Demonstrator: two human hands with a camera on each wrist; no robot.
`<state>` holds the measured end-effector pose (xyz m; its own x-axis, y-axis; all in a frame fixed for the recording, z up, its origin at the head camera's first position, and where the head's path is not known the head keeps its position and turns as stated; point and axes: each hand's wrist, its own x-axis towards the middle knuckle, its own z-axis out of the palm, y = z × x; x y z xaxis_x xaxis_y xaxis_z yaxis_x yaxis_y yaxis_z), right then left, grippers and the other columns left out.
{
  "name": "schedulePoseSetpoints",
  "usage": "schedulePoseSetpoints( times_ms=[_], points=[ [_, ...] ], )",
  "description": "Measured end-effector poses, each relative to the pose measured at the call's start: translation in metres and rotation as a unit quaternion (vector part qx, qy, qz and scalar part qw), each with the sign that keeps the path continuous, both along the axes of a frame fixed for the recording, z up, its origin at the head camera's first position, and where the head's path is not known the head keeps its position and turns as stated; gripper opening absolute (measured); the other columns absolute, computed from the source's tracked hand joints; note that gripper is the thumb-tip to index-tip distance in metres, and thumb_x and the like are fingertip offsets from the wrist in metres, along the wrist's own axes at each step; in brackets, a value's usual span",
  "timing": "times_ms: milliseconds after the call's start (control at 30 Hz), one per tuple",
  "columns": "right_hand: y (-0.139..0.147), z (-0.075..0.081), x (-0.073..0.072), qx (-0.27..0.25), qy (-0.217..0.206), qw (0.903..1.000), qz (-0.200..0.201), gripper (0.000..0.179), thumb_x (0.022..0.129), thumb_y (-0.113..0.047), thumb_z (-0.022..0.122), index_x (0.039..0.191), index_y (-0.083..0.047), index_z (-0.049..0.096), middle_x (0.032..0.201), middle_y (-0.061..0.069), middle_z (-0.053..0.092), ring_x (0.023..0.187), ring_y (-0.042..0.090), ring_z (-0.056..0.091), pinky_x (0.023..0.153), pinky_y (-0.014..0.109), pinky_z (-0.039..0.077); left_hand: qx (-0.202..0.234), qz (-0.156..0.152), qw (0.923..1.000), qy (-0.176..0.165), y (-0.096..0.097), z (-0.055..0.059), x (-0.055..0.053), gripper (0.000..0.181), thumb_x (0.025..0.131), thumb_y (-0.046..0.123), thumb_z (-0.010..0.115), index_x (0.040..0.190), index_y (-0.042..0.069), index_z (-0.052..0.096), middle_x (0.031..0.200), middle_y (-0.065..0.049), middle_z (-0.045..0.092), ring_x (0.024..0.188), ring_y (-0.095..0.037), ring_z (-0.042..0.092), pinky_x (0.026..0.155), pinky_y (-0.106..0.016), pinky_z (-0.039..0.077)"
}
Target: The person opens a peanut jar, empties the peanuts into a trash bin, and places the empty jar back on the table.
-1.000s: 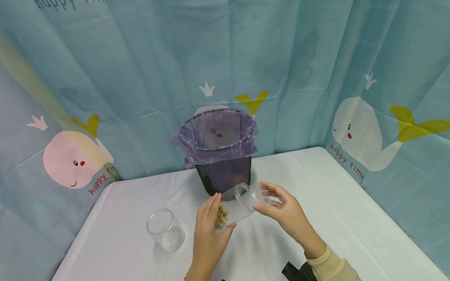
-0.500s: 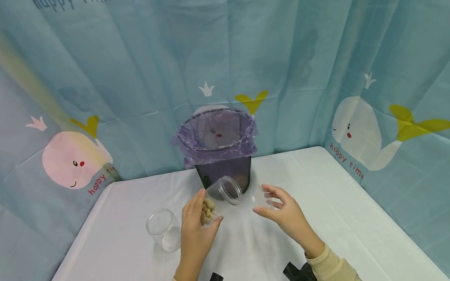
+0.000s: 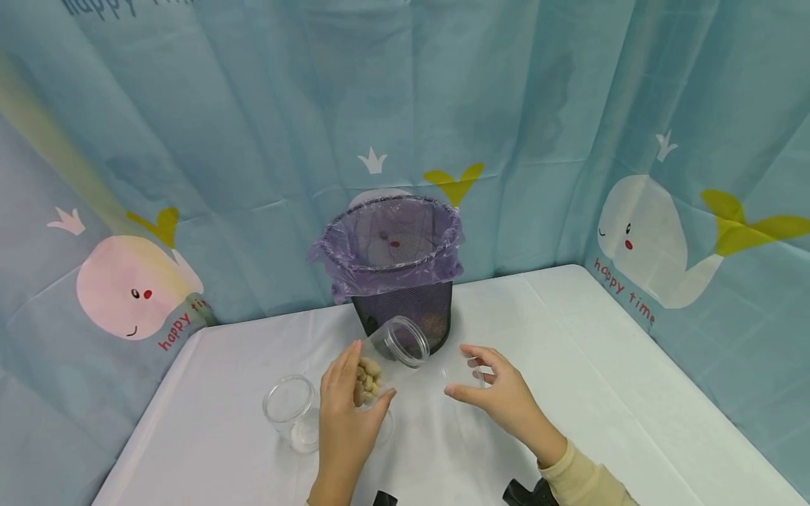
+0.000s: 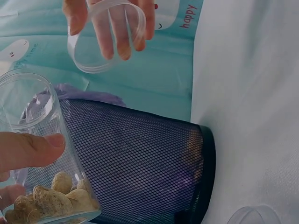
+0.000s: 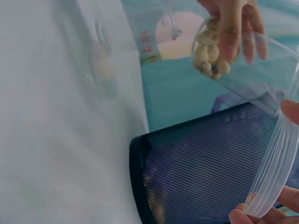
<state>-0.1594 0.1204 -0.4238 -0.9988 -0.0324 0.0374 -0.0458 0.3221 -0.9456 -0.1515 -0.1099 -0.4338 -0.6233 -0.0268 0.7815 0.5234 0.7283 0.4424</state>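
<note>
My left hand grips a clear plastic jar, tilted with its uncovered mouth up and to the right. Unshelled peanuts lie heaped at the jar's bottom. To the right, my right hand holds a clear screw lid by its edge, thumb on one side and fingers on the other. A gap separates lid and jar in the head view. A second clear jar stands upright on the table at the left, partly hidden behind my left hand.
A black mesh wastebasket with a purple bag over its rim stands just behind the held jar. Another clear round lid lies on the white table beside my left hand. A blue printed curtain closes off the back and sides.
The lid has come away from the jar's mouth. My left hand has carried the jar leftward, while my right hand has shifted slightly down and left with the lid.
</note>
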Motion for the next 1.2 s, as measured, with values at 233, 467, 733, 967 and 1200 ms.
schedulePoseSetpoints(
  times_ms=[233,467,733,967,1200],
  points=[
    [-0.009,-0.01,-0.002,0.015,-0.004,0.9999,0.003,0.067,0.072,-0.026,0.089,0.132,-0.012,0.062,0.129,0.002,0.063,0.118,0.026,0.056,0.104,0.044,0.051,0.015,-0.004,0.9998,-0.016,-0.001,-0.001,0.001,0.1,0.05,-0.008,0.093,0.141,0.001,0.052,0.134,-0.02,0.06,0.121,-0.036,0.051,0.114,-0.004,0.022],
    [-0.013,-0.021,-0.004,0.021,-0.014,0.9994,0.022,0.067,0.072,-0.026,0.088,0.132,-0.012,0.062,0.132,0.007,0.062,0.119,0.029,0.057,0.101,0.048,0.052,0.019,-0.007,0.9996,-0.017,-0.001,-0.001,0.0,0.098,0.05,-0.008,0.093,0.139,0.001,0.053,0.134,-0.019,0.06,0.121,-0.036,0.051,0.114,-0.003,0.022],
    [-0.021,-0.041,-0.01,0.025,-0.027,0.998,0.051,0.069,0.071,-0.022,0.089,0.132,-0.007,0.061,0.134,0.012,0.06,0.12,0.033,0.056,0.101,0.051,0.052,0.019,-0.007,0.9995,-0.026,0.001,0.0,0.001,0.099,0.051,-0.007,0.093,0.141,0.002,0.053,0.135,-0.018,0.06,0.122,-0.035,0.052,0.113,-0.003,0.022],
    [-0.026,-0.052,-0.013,0.06,-0.034,0.9961,0.056,0.072,0.069,-0.024,0.089,0.132,-0.005,0.061,0.133,0.012,0.061,0.119,0.035,0.057,0.091,0.052,0.055,0.026,-0.007,0.9992,-0.029,0.001,0.0,0.003,0.098,0.051,-0.008,0.093,0.14,0.002,0.053,0.135,-0.019,0.06,0.121,-0.036,0.052,0.113,-0.002,0.022],
    [-0.03,-0.06,-0.013,0.076,-0.028,0.9951,0.056,0.072,0.066,-0.021,0.091,0.129,-0.001,0.062,0.133,0.018,0.06,0.123,0.044,0.055,0.1,0.059,0.05,0.027,-0.005,0.999,-0.035,0.001,-0.002,0.004,0.098,0.051,-0.008,0.093,0.14,0.003,0.054,0.136,-0.018,0.06,0.122,-0.035,0.052,0.112,-0.001,0.022]
  ],
)
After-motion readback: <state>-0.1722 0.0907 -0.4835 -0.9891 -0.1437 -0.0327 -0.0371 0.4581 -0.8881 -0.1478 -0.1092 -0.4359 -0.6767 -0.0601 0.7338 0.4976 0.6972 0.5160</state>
